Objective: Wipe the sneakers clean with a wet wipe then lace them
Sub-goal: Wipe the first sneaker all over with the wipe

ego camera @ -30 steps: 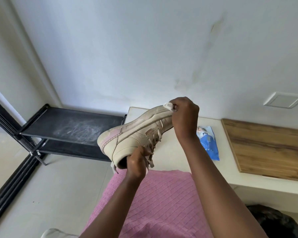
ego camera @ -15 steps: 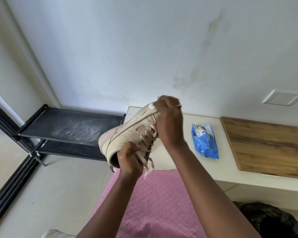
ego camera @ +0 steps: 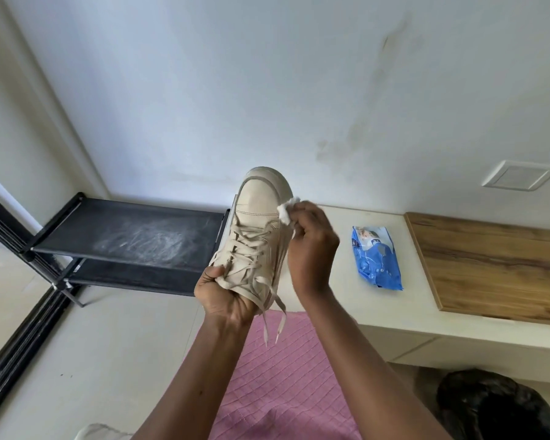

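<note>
We hold the sneaker (ego camera: 254, 223) toe-up over the pink cloth (ego camera: 283, 376). Our left hand (ego camera: 223, 296) grips its heel end, and our right hand (ego camera: 311, 249) pinches the balled wet wipe (ego camera: 288, 211) against the toe's right side. If we scrub hard, that single grip may slip and drop the sneaker. The dangling laces (ego camera: 273, 312) could also snag our fingers. The wipe pack (ego camera: 377, 258) lies to the right on the tabletop (ego camera: 346, 281).
</note>
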### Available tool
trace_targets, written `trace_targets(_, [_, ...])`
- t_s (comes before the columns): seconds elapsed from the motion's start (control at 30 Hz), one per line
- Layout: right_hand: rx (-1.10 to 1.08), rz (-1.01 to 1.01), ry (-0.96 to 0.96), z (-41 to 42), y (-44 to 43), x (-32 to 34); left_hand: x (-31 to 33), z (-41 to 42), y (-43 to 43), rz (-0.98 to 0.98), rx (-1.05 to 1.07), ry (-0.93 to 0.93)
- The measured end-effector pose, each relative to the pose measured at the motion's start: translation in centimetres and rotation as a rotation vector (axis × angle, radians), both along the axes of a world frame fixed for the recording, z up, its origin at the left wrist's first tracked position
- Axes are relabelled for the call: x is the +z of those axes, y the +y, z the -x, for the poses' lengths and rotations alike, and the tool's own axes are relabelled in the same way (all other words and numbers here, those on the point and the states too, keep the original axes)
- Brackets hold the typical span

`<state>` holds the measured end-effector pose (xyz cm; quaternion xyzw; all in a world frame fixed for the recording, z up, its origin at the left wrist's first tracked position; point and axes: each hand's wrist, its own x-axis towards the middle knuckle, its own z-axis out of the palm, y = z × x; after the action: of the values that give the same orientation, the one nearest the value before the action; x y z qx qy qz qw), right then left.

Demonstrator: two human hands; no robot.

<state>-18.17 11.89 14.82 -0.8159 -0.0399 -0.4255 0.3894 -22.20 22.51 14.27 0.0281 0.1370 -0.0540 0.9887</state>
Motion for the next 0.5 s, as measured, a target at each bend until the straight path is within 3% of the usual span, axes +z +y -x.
trace_targets(0.17, [0.051,0.023,0.085,2.0,1.1,-2.1,-0.9,-0.6,1.3,0.078,-0.042,0.041])
trace_targets(0.37, [0.040,0.079,0.055,-1.0,1.2,1.7,-0.9,-0.4,1.0,0.059,-0.111,0.121])
trace_targets(0.5, [0.060,0.204,0.155,-3.9,0.8,3.1,-1.2,0.3,0.5,0.034,-0.121,0.169])
